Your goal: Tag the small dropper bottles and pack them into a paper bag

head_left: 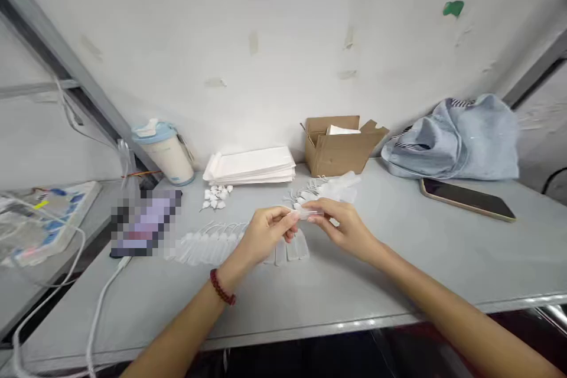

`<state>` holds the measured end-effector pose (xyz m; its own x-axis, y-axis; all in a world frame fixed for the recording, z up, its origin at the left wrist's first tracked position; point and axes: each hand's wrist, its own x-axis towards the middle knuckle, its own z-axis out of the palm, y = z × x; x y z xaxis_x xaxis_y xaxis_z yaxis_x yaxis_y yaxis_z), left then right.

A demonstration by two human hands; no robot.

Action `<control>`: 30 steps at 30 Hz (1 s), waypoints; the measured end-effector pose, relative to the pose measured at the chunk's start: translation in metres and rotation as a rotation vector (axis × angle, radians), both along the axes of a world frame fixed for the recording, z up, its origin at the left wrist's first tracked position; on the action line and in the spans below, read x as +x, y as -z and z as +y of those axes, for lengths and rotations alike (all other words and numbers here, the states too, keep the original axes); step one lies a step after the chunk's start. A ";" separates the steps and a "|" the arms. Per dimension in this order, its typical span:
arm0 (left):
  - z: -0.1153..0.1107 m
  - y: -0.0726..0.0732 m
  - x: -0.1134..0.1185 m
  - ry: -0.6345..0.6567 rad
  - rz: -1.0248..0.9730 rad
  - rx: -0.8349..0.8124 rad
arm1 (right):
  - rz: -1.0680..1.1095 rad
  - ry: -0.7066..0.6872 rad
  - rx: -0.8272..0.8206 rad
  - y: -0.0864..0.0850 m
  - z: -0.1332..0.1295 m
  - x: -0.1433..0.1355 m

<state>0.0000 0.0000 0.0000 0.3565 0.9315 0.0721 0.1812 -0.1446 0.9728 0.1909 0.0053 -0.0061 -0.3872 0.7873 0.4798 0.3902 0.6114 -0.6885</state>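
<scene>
Both hands meet over the middle of the grey table. A small clear plastic piece (310, 212) is pinched between them. My left hand (269, 229), with a red braided bracelet at its wrist, grips the piece's left end. My right hand (339, 221) holds its right end between thumb and fingers. Below and left lies a row of clear plastic pieces (212, 247) with thin strings, partly hidden by my left hand. More such pieces (343, 188) are heaped behind my right hand. Small white parts (215, 196) lie in a cluster at the left.
Along the back of the table (354, 301) are a bottle (166, 150), stacked white sheets (252, 166), an open cardboard box (341, 153) and a light blue cloth (465, 142). A dark phone (467, 198) lies right; a cabled, pixelated phone (148, 224) is left.
</scene>
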 end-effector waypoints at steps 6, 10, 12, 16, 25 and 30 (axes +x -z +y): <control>-0.007 0.005 0.002 -0.046 0.242 0.397 | 0.152 -0.042 -0.446 -0.004 0.002 -0.003; -0.008 0.008 0.004 -0.041 0.292 0.563 | 0.210 -0.082 -0.605 -0.001 0.006 -0.004; -0.006 0.007 0.004 -0.049 0.284 0.495 | 0.204 -0.071 -0.594 0.000 0.006 -0.004; 0.000 0.003 0.000 -0.039 0.211 0.194 | 0.168 -0.018 -0.442 0.002 0.001 -0.006; 0.001 0.002 -0.003 0.002 0.251 0.149 | 0.062 -0.026 -0.204 0.008 0.002 -0.008; -0.003 0.004 0.002 -0.053 0.270 0.299 | 0.107 -0.061 -0.383 0.001 0.000 -0.005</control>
<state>0.0019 -0.0026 -0.0042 0.3521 0.9010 0.2532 0.4389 -0.3980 0.8056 0.1856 0.0055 -0.0073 -0.4025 0.8942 0.1959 0.2747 0.3221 -0.9060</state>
